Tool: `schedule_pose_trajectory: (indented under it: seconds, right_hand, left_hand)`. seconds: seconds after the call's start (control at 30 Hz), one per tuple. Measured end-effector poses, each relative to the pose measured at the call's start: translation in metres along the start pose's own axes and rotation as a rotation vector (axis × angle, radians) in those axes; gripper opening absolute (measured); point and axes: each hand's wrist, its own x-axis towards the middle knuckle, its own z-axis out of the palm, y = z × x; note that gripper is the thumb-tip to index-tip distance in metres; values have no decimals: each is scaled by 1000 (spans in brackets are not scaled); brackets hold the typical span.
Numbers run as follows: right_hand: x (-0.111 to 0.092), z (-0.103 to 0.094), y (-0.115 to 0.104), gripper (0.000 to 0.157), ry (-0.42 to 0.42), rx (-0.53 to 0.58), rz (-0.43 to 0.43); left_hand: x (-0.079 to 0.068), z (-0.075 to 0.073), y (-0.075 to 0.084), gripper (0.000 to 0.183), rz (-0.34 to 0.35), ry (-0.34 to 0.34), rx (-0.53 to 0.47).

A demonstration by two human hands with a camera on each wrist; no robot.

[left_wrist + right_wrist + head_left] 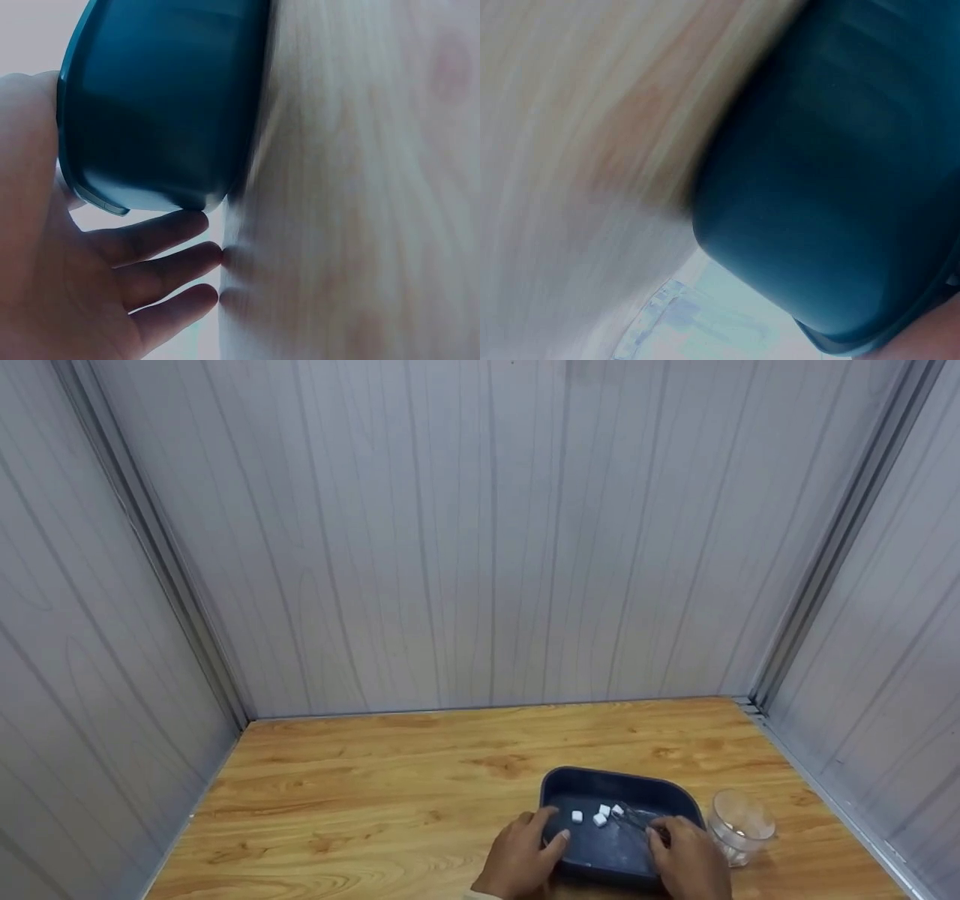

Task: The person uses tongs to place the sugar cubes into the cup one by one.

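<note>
A dark blue tray point(607, 864) with raised walls sits near the table's front right. Several small white cubes point(577, 816) lie in it, one apart from a close group. My left hand point(519, 851) holds the tray's left side, thumb and forefinger over the rim; in the left wrist view its other fingers point(169, 266) reach along the outside, down by the tabletop. Over the tray's right part, my right hand point(691, 859) grips thin dark tongs point(634, 815), their tips beside the rightmost cube. Only a bit of that hand shows in the right wrist view, behind the tray wall point(817, 202).
Just right of the tray stands a clear glass cup point(739, 829) with something white near its bottom. The wood-grain table point(360, 802) is enclosed by pale panel walls point(487, 547) at the back and both sides.
</note>
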Motion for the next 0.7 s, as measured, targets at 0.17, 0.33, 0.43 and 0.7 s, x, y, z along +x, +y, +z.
schedule_pose_trajectory:
  seconds: [0.17, 0.33, 0.43, 0.7]
  right_hand:
    - [-1, -1, 1, 11, 9, 2, -12]
    - [-4, 1, 1, 8, 39, 0, -33]
    - [-4, 1, 1, 7, 31, 1, -26]
    - [0, -1, 0, 8, -22, 6, -1]
  left_hand:
    - [1, -1, 1, 51, -9, -13, 1]
    - [-1, 0, 1, 50, 16, 3, 11]
    - [-1, 0, 0, 49, 16, 3, 6]
    - [0, -1, -1, 49, 8, -10, -14]
